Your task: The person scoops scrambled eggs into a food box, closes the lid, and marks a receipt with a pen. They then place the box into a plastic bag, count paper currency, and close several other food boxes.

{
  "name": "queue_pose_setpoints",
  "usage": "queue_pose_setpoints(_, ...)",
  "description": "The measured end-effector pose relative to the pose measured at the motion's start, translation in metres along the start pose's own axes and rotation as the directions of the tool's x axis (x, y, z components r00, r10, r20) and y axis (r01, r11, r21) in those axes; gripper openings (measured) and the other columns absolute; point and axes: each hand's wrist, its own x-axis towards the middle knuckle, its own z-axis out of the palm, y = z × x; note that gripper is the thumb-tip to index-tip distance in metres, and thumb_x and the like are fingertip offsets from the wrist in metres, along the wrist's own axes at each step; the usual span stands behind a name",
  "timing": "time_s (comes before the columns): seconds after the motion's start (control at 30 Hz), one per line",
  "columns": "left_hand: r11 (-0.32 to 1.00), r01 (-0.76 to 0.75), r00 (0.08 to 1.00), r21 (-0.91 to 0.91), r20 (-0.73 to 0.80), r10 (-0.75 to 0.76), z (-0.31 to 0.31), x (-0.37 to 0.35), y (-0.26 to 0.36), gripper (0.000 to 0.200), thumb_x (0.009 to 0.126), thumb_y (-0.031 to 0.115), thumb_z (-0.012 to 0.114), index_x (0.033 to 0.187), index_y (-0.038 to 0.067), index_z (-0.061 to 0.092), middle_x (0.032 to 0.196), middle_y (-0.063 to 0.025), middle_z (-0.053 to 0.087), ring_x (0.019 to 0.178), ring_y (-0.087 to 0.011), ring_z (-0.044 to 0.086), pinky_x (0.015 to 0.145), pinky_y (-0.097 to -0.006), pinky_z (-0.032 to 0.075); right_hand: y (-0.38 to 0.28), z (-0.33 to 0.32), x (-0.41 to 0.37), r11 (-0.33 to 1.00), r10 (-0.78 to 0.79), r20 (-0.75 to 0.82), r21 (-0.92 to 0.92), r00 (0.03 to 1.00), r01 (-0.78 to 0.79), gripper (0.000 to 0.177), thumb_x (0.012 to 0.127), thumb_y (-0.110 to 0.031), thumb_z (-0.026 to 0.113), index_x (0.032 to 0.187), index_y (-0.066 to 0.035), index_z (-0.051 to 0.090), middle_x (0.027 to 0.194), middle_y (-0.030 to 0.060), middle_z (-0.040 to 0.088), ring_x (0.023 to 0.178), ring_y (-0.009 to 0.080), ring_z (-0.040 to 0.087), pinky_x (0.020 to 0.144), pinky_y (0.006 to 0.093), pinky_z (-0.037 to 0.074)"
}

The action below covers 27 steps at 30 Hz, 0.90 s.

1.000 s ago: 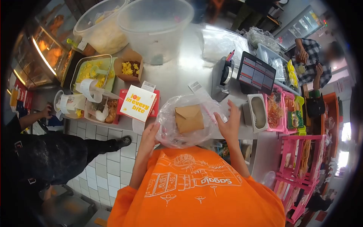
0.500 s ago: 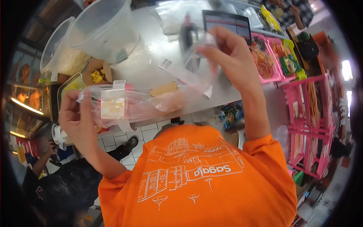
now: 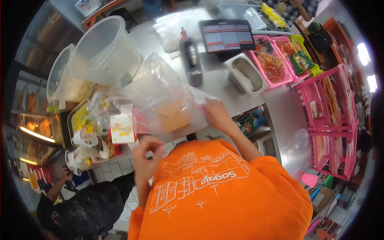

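My left hand (image 3: 147, 158) is loosely curled just in front of a small white and red box (image 3: 123, 129), with nothing visible in it. My right hand (image 3: 215, 113) pinches the end of a white paper slip (image 3: 203, 96) beside the clear plastic bag (image 3: 156, 82). The bag is spread over the metal counter, its film around or over the small box and a brown cardboard box (image 3: 174, 115). Reflections hide exactly how the boxes sit in it.
Two clear tubs (image 3: 105, 52) stand at the back left. A scanner-like device (image 3: 191, 62), a tablet (image 3: 228, 35), a metal container (image 3: 246, 75) and pink baskets (image 3: 272, 62) line the back and right. A person in black (image 3: 88, 208) is at lower left.
Both hands have come down and inward, my left to the right and my right to the left. The stretched bag now lies on the counter, and my left hand has let go of it.
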Motion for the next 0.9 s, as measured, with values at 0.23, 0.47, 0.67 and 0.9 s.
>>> queue_pose_setpoints(0.23, 0.977, 0.192, 0.867, 0.092, 0.45, -0.213, 0.072, 0.029, -0.029, 0.011, 0.086, 0.01, 0.062, 0.095, 0.003, 0.06, 0.078, -0.0046, 0.065, 0.067, -0.0099, 0.062, 0.057, -0.0227, 0.045, -0.029, -0.064, 0.005, 0.862, 0.285, -0.143, 0.471, 0.948, -0.188, 0.018, 0.082, -0.007, 0.062, 0.098, -0.001, 0.063, 0.087, 0.0177, 0.064, 0.067, 0.0298, 0.06, 0.062, 0.0362, 0.048)
queue_pose_setpoints(0.47, 0.991, 0.092, 0.74, 0.099, 0.659, -0.135, 0.112, 0.049, -0.049, 0.016, 0.087, 0.015, 0.062, 0.094, 0.001, 0.058, 0.075, -0.0082, 0.064, 0.063, -0.0149, 0.061, 0.061, -0.0276, 0.049, -0.013, -0.133, -0.004, 0.871, 0.47, -0.359, 0.338, 0.806, -0.358, 0.017, 0.086, -0.01, 0.063, 0.074, 0.001, 0.06, 0.049, 0.0082, 0.05, 0.04, 0.0161, 0.041, 0.043, 0.0284, 0.033)
queue_pose_setpoints(0.67, 0.974, 0.165, 0.682, 0.158, 0.695, -0.228, 0.152, 0.067, -0.057, 0.024, 0.087, 0.023, 0.061, 0.098, 0.001, 0.059, 0.082, -0.0132, 0.066, 0.074, -0.024, 0.066, 0.068, -0.0335, 0.052, 0.066, -0.197, 0.04, 0.856, 0.478, -0.589, 0.479, 0.651, -0.195, 0.005, 0.084, 0.0, 0.058, 0.086, 0.0, 0.063, 0.066, 0.0046, 0.061, 0.06, 0.0076, 0.057, 0.056, 0.0222, 0.043)
queue_pose_setpoints(0.9, 0.921, 0.318, 0.722, 0.224, 0.573, -0.389, 0.189, 0.093, -0.056, 0.025, 0.087, 0.018, 0.063, 0.102, -0.001, 0.057, 0.083, -0.013, 0.066, 0.072, -0.0201, 0.065, 0.066, -0.0307, 0.051, 0.231, -0.235, 0.17, 0.926, 0.338, -0.58, 0.344, 0.741, -0.154, 0.012, 0.082, -0.009, 0.063, 0.09, 0.0, 0.066, 0.074, 0.0102, 0.067, 0.066, 0.0146, 0.064, 0.062, 0.0269, 0.048)
